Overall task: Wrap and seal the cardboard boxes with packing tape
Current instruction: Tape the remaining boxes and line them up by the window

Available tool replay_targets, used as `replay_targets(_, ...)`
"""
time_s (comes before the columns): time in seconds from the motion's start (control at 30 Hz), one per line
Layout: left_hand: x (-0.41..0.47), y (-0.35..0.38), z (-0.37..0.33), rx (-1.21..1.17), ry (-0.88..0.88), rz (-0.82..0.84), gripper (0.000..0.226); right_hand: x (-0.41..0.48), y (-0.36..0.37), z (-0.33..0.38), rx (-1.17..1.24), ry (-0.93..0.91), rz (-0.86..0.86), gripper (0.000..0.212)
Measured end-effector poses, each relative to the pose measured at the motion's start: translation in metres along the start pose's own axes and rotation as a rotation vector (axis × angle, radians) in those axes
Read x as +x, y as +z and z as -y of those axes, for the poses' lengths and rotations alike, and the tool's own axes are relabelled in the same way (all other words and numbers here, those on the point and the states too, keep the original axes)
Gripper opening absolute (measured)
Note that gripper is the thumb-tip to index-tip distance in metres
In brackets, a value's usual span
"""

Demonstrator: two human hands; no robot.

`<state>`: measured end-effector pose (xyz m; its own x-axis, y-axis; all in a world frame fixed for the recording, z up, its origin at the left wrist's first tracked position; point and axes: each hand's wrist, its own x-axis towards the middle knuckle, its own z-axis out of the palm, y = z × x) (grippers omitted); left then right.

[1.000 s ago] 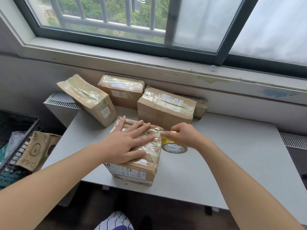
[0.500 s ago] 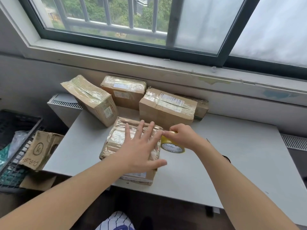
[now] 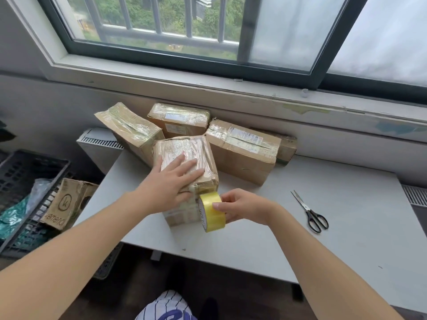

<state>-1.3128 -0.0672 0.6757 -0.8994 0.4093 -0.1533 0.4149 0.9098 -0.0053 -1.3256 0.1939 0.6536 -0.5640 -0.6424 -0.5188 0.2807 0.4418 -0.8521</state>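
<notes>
The wrapped box (image 3: 184, 146), near the table's (image 3: 335, 239) front edge, is pinned under the straight-fingered left hand (image 3: 171, 181) — presumably against the tape's pull — while the tape roll (image 3: 211, 212) is gripped by the right hand (image 3: 242, 207), fingers curled, at the box's front face.

**Beside the work, under the window**

We see black-handled scissors (image 3: 310, 212) lying flat on the grey table (image 3: 346, 245), toward its right side. Left of the table stands a black plastic crate (image 3: 27, 167) holding a teal bag (image 3: 11, 218). A white radiator (image 3: 99, 144) sits behind the table's left corner, below the windowsill (image 3: 161, 79). Green trees show through the barred window (image 3: 288, 31).
</notes>
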Motion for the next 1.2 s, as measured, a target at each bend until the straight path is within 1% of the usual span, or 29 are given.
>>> replay_targets(0.03,-0.004,0.003,-0.004,-0.009,-0.025,-0.128,0.07,0.001,0.003,0.0,0.024,-0.005,-0.006,0.036)
replay_targets(0.07,-0.008,0.008,-0.009,-0.041,-0.05,-0.286,0.064,0.003,0.005,0.0,0.044,-0.007,-0.024,0.037)
replay_targets(0.1,-0.013,0.014,-0.015,-0.086,-0.083,-0.447,0.052,0.005,0.007,0.0,0.053,-0.01,-0.046,0.038)
replay_targets(0.13,-0.019,0.019,-0.022,-0.147,-0.115,-0.56,0.037,0.007,0.009,0.0,0.053,-0.013,-0.06,0.039)
replay_targets(0.17,-0.027,0.02,-0.031,-0.252,-0.151,-0.585,0.025,0.008,0.011,0.001,0.053,-0.015,-0.065,0.04)
replay_targets(0.2,-0.032,0.02,-0.041,-0.392,-0.223,-0.548,0.021,0.009,0.013,0.002,0.061,-0.018,-0.068,0.04)
replay_targets(0.27,-0.037,0.024,-0.053,-0.664,-0.401,-0.357,0.029,0.009,0.016,0.004,0.083,-0.025,-0.082,0.038)
replay_targets(0.33,-0.034,0.027,-0.063,-0.844,-0.502,-0.208,0.033,0.008,0.018,0.004,0.096,-0.038,-0.087,0.03)
replay_targets(0.37,-0.031,0.028,-0.067,-0.938,-0.534,-0.191,0.034,0.007,0.019,0.004,0.099,-0.043,-0.094,0.029)
replay_targets(0.47,-0.018,0.024,-0.076,-1.158,-0.632,-0.25,0.032,0.009,0.021,0.003,0.092,-0.055,-0.143,0.049)
replay_targets(0.57,-0.006,0.02,-0.076,-1.307,-0.653,-0.32,0.029,0.013,0.021,0.001,0.063,-0.057,-0.294,0.041)
replay_targets(0.7,0.005,0.022,-0.066,-1.43,-0.668,-0.362,0.027,0.007,-0.009,-0.022,-0.024,-0.05,-0.575,0.034)
replay_targets(0.8,0.012,0.027,-0.065,-1.47,-0.676,-0.411,0.026,-0.006,-0.049,-0.064,0.042,0.09,-0.783,0.032)
replay_targets(0.83,0.015,0.028,-0.069,-1.469,-0.683,-0.428,0.026,-0.012,-0.06,-0.078,0.031,0.146,-0.847,0.031)
replay_targets(0.9,0.021,0.028,-0.08,-1.453,-0.689,-0.462,0.027,-0.021,-0.079,-0.101,-0.092,0.252,-0.951,0.034)
replay_targets(0.97,0.029,0.031,-0.087,-1.442,-0.715,-0.49,0.027,-0.03,-0.093,-0.116,-0.24,0.356,-0.991,0.034)
replay_targets(1.07,0.038,0.031,-0.093,-1.441,-0.742,-0.518,0.027,-0.041,-0.108,-0.14,-0.413,0.531,-1.031,0.024)
replay_targets(1.13,0.041,0.031,-0.096,-1.442,-0.746,-0.519,0.027,-0.046,-0.114,-0.163,-0.513,0.666,-1.01,0.021)
replay_targets(1.2,0.043,0.031,-0.099,-1.447,-0.744,-0.536,0.028,-0.053,-0.114,-0.181,-0.539,0.746,-0.971,0.027)
